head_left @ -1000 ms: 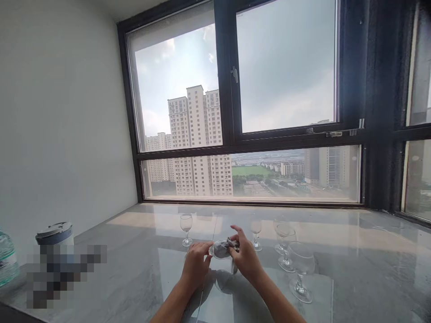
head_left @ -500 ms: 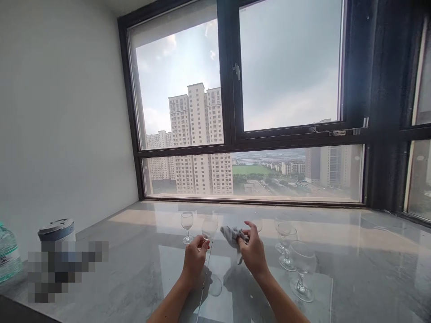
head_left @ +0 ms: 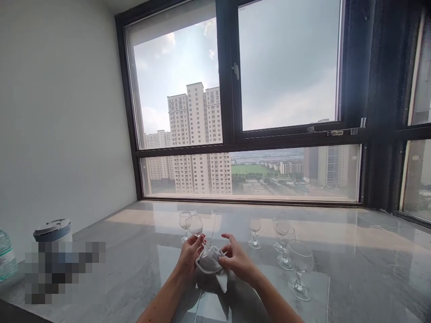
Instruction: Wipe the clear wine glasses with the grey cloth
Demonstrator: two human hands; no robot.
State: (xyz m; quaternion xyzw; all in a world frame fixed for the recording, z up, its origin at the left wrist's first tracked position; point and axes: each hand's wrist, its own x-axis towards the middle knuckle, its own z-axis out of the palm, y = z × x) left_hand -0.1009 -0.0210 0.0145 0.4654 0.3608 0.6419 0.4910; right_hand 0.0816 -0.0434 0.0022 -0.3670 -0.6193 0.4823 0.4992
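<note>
Both hands (head_left: 215,262) rub cloth (head_left: 210,264) on glass (head_left: 195,225); counter (head_left: 134,251) open leftward.

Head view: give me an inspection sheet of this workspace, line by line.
Surface: glossy grey marble-look counter, reflecting the window light.
Job's things: small clear stemmed wine glass held tilted above the counter; grey cleaning cloth bunched around its lower part.
Clutter: five more clear stemmed glasses standing upright, one behind the held glass, one mid-counter, three grouped at right, the largest nearest; lidded grey canister and plastic water bottle at far left.
Grippers: left hand grips the glass; right hand holds the cloth.
Cables: nothing seen.
Surroundings: black-framed window onto tower blocks; white wall at left.
</note>
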